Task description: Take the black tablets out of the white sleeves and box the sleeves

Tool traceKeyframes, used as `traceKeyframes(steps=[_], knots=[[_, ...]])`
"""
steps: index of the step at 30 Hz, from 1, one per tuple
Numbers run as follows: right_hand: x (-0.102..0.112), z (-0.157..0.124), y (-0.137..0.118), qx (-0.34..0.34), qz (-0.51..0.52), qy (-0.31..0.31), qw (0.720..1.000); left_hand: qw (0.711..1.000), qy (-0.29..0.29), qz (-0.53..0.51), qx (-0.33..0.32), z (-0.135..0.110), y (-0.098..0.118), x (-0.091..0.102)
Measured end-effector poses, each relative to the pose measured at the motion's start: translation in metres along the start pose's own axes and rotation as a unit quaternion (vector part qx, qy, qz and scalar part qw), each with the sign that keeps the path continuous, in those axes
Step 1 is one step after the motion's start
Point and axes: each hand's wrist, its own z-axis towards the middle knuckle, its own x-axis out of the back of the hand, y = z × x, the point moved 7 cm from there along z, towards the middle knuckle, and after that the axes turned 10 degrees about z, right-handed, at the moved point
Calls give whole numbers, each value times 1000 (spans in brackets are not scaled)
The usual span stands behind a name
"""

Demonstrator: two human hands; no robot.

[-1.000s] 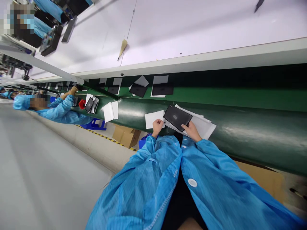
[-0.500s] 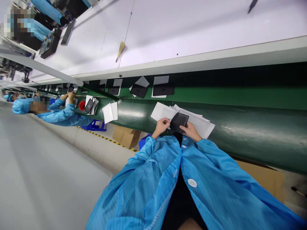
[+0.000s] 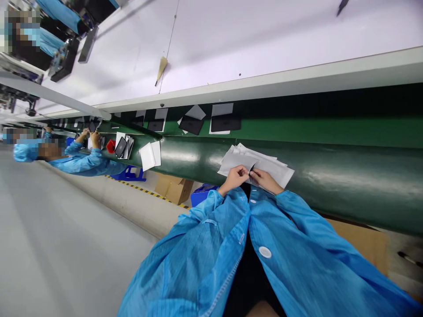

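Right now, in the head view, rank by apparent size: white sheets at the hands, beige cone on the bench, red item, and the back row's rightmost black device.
1. White sheets together
2. Rightmost black device
3. Beige cone and red item: too alike to rank

White worktop (image 3: 280,39), blue stool (image 3: 132,177), striped floor tape (image 3: 147,191)

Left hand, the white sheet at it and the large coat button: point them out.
Left hand (image 3: 235,178): head view, back of the hand.
White sheet (image 3: 235,162): head view, middle of its face.
Button (image 3: 265,252): head view, its centre.
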Motion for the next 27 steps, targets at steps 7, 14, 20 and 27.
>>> traceKeyframes(steps=[7, 14, 20, 27], knots=[[39, -9, 19, -10, 82, 154, 985, 996, -42, 20, -79, 4, 19, -33], [103, -69, 67, -44, 173, 294, 939, 987, 70, 110, -93, 37, -9, 3], [114, -105, 92, -72, 228, 335, 911, 952, 129, 273, 43, 118, -74, 99], [88, -104, 98, -124, 259, 325, 901, 886, 186, 386, 179, 196, -99, 183]])
